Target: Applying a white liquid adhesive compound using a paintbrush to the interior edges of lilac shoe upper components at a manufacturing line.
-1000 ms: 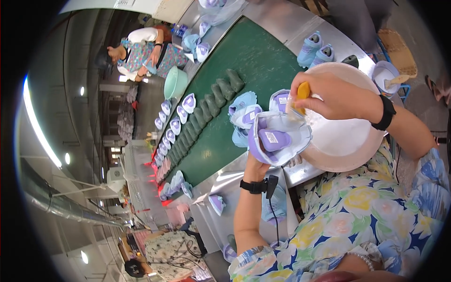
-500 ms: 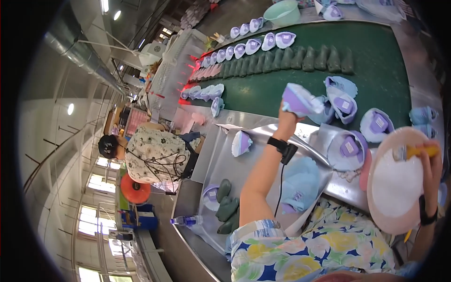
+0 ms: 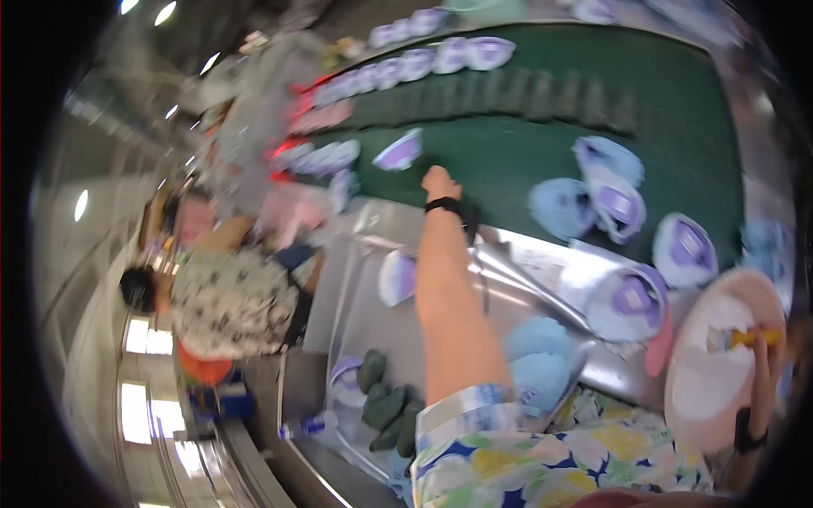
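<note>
My left arm reaches over the green belt, with my left hand (image 3: pixel 442 182) low above it, blurred. Just beyond its fingers, to the left, is a purple and white shoe upper (image 3: pixel 400 152); a gap shows between them. My right hand (image 3: pixel 762 372), at the right, grips a brush (image 3: pixel 743 339) with a yellow handle. The bristles are over white paste in a pale pink basin (image 3: pixel 688 381). Light blue and purple uppers (image 3: pixel 622 203) lie on the belt near the basin, and another upper (image 3: pixel 627 300) lies on the metal edge in front of me.
Rows of uppers (image 3: pixel 415 63) and dark green shoe-shaped pieces (image 3: pixel 508 97) run along the belt (image 3: pixel 483 161). A metal tray (image 3: pixel 373 322) at left holds an upper and several dark green pieces (image 3: pixel 385 406), beside a bottle (image 3: pixel 306 425). Another person (image 3: pixel 229 296) works farther left.
My left hand has swung left and let go of the purple upper, which is now apart from it. The view has shifted. My right hand still holds the brush over the basin.
</note>
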`<state>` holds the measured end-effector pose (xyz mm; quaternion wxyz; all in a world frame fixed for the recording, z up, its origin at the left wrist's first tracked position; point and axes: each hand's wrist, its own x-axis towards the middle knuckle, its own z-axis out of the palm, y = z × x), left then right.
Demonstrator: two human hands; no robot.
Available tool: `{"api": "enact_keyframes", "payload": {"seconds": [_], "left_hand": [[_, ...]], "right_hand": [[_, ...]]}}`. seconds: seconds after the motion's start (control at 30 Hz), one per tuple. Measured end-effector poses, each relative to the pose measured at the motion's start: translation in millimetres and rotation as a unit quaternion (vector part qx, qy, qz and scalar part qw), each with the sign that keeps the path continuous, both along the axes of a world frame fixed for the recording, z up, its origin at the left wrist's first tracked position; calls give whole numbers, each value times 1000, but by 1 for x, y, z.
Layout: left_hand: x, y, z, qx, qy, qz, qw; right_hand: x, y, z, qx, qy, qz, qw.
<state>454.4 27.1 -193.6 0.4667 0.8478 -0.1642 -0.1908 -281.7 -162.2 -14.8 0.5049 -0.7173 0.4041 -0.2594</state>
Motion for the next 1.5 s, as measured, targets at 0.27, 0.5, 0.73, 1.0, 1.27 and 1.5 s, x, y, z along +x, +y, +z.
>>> {"api": "enact_keyframes", "payload": {"seconds": [0.27,0.5,0.73,1.0,1.27,1.5], "left_hand": [[-203,-165,47,37,48,-206,977],[-310,-171,31,53,-471,-274,837],[-359,-155,80,-58,55,-553,829],[-381,-160,89,-36,-312,-634,707],[-334,-129,162,-139,310,-334,879],[-417,-119,196,-11,378,-406,832]], "right_hand": [[25,19,25,60,-23,-17,998],[-10,22,20,64,-34,-13,997],[-22,7,22,-31,30,33,999],[19,8,-8,-18,45,35,998],[-16,18,-33,-197,144,300,922],[-53,-21,33,-158,15,76,984]]}}
